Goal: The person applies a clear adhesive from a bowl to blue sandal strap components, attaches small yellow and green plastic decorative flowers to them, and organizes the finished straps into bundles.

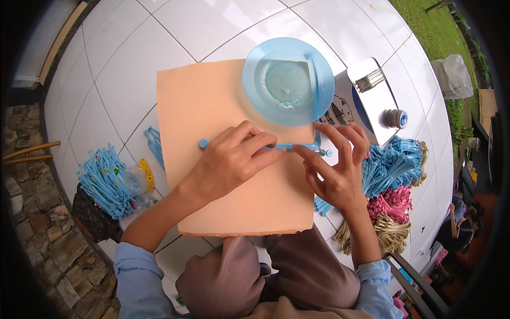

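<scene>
On the peach-coloured board (212, 207) lies a narrow light-blue strip (287, 146), stretched sideways between my hands. My left hand (236, 154) has curled fingers pressed down on it; part of the strip is hidden beneath them. My right hand (340, 165) is spread with bent fingers, its index fingertip touching the strip's middle. Just left of that hand sit small blue rolled pieces (325, 152). Another small blue roll (203, 143) rests beyond my left wrist. A translucent blue plate (252, 64) overlaps the board's far right corner.
A white metal can (377, 95) with a handle and screw cap stands at the right. Near it are bundles of blue (396, 165), pink (390, 204) and beige strips (393, 234). To the left lie more blue strips (103, 181) and a dark patterned bag (93, 215).
</scene>
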{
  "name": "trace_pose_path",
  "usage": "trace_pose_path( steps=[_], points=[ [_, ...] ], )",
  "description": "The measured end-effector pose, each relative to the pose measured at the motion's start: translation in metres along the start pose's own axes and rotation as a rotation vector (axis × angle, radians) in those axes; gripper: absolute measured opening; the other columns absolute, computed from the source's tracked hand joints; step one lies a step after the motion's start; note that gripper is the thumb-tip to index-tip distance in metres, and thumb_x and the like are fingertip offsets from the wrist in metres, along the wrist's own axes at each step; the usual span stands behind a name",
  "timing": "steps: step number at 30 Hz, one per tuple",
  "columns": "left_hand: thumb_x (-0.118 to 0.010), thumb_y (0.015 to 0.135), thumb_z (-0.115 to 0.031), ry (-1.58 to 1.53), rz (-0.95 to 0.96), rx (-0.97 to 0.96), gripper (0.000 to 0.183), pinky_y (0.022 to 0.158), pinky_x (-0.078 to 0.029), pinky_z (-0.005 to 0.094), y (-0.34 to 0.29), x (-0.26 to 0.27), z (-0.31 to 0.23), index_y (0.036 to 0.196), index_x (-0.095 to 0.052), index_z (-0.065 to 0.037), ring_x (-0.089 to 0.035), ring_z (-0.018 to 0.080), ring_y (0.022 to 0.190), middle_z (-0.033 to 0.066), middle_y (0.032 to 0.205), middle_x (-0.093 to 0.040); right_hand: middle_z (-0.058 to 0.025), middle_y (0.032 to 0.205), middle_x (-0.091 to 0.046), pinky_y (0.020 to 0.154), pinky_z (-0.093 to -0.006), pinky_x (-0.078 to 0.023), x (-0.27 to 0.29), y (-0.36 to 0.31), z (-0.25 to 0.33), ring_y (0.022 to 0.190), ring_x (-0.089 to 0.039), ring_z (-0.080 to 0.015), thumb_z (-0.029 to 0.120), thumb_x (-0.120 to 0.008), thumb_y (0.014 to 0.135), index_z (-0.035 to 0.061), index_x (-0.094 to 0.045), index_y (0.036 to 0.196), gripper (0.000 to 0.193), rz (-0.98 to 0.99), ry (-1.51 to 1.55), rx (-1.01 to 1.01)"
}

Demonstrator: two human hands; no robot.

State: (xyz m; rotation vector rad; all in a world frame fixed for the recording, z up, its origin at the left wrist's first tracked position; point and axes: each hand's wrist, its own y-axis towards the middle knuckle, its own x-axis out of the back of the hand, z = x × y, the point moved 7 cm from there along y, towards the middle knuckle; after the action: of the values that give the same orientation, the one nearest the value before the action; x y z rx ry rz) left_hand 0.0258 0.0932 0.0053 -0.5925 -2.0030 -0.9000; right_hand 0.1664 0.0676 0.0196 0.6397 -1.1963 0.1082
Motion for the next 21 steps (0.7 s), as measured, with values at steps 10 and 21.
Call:
trace_pose_path(
  steps=[10, 21],
  points=[
    [-0.063, 0.061, -0.007, -0.020, -0.017, 0.011, 0.029, 0.061, -0.052, 0.0279, 0.002, 0.002, 0.000, 0.090, -0.068, -0.009, -0.055, 0.0181, 0.079, -0.0002, 0.089, -0.060, -0.0091, 0.115, -0.051, 0.089, -0.0442, -0.038, 0.009, 0.004, -0.004, 0.102, -0.047, -0.0252, 0.004, -0.067, 0.062, 0.0131, -0.061, 0.102, 0.042, -0.046, 0.033, -0.050],
    [-0.064, 0.058, -0.005, -0.015, -0.089, -0.137, 0.028, 0.060, -0.051, 0.0284, -0.003, 0.004, -0.005, 0.087, -0.066, -0.001, -0.059, 0.0202, 0.076, 0.0048, 0.083, -0.061, -0.0088, 0.088, -0.055, 0.065, -0.0242, -0.045, -0.043, -0.010, -0.053, 0.074, -0.056, -0.0128, -0.001, -0.059, 0.080, 0.0004, -0.035, 0.109, 0.037, -0.126, 0.830, -0.722]
  ],
)
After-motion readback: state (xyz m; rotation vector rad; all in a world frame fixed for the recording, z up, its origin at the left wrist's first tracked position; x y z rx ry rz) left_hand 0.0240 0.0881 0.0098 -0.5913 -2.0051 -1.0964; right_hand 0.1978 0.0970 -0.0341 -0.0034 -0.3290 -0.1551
